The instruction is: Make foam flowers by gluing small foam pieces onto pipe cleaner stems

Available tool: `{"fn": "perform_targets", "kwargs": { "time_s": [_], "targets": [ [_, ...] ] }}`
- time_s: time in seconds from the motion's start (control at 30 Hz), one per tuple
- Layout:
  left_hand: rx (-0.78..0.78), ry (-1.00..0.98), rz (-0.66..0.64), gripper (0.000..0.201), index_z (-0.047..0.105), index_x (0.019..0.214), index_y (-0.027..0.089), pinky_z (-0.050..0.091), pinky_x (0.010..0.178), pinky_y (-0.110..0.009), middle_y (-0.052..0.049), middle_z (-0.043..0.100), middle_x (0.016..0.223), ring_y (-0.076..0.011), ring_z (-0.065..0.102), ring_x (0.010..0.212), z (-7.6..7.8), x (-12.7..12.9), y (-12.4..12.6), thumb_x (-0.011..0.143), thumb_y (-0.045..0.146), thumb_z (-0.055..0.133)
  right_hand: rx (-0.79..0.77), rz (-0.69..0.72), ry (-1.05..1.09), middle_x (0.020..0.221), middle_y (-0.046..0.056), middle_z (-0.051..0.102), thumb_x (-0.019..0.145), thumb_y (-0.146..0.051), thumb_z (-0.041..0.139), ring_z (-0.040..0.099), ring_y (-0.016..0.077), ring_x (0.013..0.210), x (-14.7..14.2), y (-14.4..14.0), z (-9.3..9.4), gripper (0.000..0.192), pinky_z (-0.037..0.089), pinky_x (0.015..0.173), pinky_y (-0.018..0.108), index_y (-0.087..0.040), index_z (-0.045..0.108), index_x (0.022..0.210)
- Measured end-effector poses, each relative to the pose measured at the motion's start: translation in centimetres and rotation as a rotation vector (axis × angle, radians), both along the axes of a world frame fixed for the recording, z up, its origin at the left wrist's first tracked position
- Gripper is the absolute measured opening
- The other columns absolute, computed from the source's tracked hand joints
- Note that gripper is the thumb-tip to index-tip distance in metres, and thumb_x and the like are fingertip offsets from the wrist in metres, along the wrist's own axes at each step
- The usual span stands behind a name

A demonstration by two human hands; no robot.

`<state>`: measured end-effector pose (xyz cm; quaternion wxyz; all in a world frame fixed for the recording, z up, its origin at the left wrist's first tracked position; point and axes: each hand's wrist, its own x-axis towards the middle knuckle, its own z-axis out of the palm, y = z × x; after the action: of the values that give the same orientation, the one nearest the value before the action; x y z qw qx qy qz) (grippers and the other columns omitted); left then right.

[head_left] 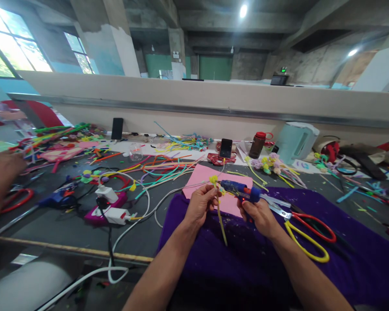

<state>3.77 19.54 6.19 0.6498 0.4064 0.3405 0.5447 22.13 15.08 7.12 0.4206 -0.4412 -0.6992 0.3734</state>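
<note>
In my left hand (199,202) a yellow pipe-cleaner flower (213,179) is pinched by its stem, and the pale yellow stem (221,226) hangs down below my fingers. My right hand (258,212) is wrapped round the grip of a blue hot glue gun (240,190). Its nozzle points left and reaches close to the flower; whether the two touch I cannot tell. Under both hands lies a pink sheet (194,179) on a dark purple cloth (194,255). Scissors with red and yellow handles (306,250) rest on the cloth, right of my right hand.
A purple power strip (92,218) with white plugs and cables sits left. Another person's arm (3,172) reaches in at the far left, near a second glue gun (60,198). Behind are loose pipe cleaners (168,166), a phone (225,148), a brown bottle (257,146) and a pale-blue jug (294,142).
</note>
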Motion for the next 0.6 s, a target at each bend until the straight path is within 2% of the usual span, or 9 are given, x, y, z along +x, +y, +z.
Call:
{"fn": "perform_targets", "kwargs": {
  "time_s": [0.17, 0.6],
  "targets": [
    [0.004, -0.017, 0.002, 0.026, 0.058, 0.075, 0.014, 0.030, 0.032, -0.010, 0.001, 0.064, 0.066, -0.0012, 0.049, 0.041, -0.01, -0.04, 0.00, 0.063, 0.032, 0.071, 0.000, 0.005, -0.058, 0.051, -0.001, 0.048, 0.084, -0.049, 0.038, 0.044, 0.0121, 0.048, -0.02, 0.15, -0.05, 0.039, 0.033, 0.049, 0.025, -0.015, 0.053, 0.072],
    [0.001, 0.006, -0.003, 0.026, 0.058, 0.075, 0.013, 0.030, 0.032, -0.010, -0.001, 0.064, 0.067, -0.0015, 0.049, 0.040, -0.06, -0.06, 0.01, 0.064, 0.033, 0.071, 0.003, -0.007, -0.033, 0.052, -0.001, 0.050, 0.084, -0.049, 0.038, 0.045, 0.0122, 0.048, -0.07, 0.10, -0.08, 0.040, 0.033, 0.048, 0.025, -0.015, 0.054, 0.073]
  ]
}}
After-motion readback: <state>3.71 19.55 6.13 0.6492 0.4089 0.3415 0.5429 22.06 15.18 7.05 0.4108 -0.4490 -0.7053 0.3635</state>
